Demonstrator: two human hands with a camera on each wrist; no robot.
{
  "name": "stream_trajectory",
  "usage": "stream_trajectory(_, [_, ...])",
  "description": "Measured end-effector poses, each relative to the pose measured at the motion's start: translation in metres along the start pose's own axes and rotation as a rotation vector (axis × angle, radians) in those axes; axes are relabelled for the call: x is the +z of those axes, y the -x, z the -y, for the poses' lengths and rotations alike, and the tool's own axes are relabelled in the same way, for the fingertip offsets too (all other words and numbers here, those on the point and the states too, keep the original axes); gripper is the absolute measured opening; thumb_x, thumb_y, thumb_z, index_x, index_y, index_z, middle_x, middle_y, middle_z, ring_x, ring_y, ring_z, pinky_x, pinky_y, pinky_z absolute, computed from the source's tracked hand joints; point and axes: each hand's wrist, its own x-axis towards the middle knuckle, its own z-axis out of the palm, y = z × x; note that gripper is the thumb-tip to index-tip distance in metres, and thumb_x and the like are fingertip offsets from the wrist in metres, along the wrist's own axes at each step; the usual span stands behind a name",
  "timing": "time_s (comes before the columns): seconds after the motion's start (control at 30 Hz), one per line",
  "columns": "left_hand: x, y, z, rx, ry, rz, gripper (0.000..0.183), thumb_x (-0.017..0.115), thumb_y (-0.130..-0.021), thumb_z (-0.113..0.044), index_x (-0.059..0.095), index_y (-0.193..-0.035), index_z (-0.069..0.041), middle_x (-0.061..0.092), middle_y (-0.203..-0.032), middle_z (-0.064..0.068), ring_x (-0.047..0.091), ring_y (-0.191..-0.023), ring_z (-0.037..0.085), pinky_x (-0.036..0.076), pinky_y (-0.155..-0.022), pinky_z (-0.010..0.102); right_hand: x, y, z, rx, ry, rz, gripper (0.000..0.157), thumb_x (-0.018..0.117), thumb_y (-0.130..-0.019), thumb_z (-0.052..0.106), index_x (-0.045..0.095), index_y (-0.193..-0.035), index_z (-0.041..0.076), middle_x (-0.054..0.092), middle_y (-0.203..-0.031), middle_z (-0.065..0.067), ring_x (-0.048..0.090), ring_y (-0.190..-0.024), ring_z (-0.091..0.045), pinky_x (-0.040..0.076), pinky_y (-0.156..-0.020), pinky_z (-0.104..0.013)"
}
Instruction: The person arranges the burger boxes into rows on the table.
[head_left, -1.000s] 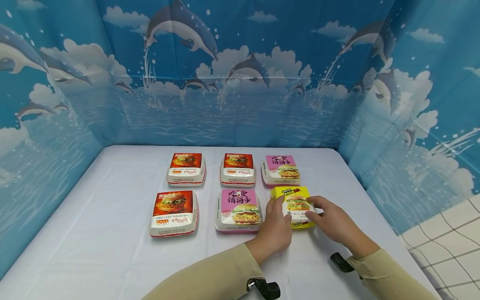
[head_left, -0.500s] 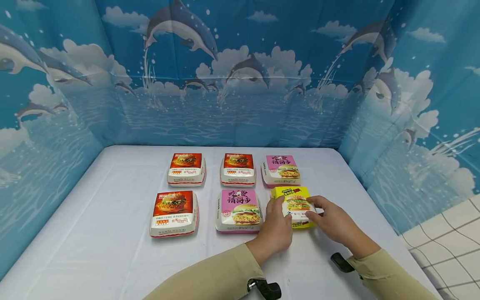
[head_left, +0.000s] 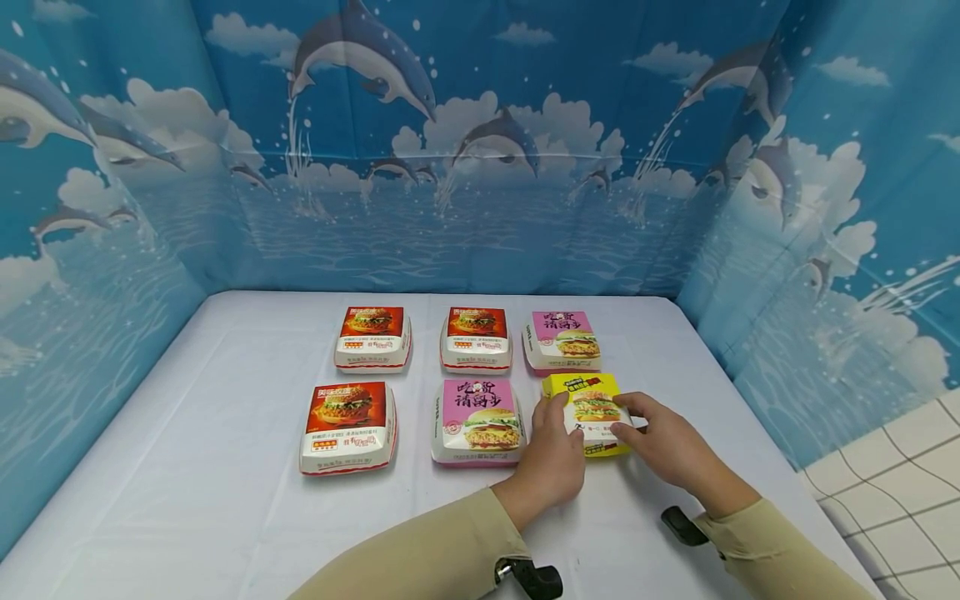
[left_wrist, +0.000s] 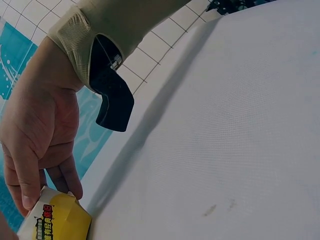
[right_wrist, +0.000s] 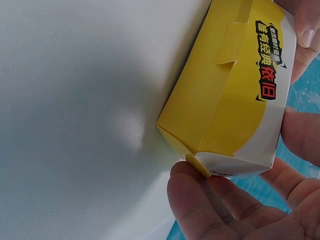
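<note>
A yellow and white burger box [head_left: 594, 415] lies at the front right of the table in the head view. My left hand [head_left: 553, 454] holds its left side, thumb near the front edge. From the right, my right hand [head_left: 663, 437] grips the opposite side, with thumb and fingers on the box. In the right wrist view, the right hand's fingertips [right_wrist: 192, 192] lie at one end of the box [right_wrist: 225, 90]. A thumb [right_wrist: 307, 25] of the left hand shows at the top right there. The left wrist view shows the right hand [left_wrist: 42, 125] on the box [left_wrist: 65, 217].
A pink burger box [head_left: 480, 421] stands just left of my left hand, with a red one [head_left: 348, 429] farther left. Behind are two red boxes [head_left: 372, 337] and a pink box [head_left: 562, 340]. A blue dolphin curtain [head_left: 480, 225] surrounds the white table [head_left: 187, 467].
</note>
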Motion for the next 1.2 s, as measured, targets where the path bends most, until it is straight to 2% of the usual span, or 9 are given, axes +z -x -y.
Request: stream_trajectory(1.2, [-0.0006,0.0017,0.0006,0.018,-0.009,0.001,0.056,0.052,-0.111,-0.028,0.03,-0.162,-0.022,0.019,-0.174,0.01,0.036,-0.156,0.031,0.039,-0.124,0.05,-0.0003,-0.0009,-0.0003,0.014,0.001,0.003,0.061,0.068,-0.103,0.036,0.049,-0.153,0.007,0.05,-0.152,-0.032,0.063,-0.121,-0.043,0.063,-0.087,-0.047])
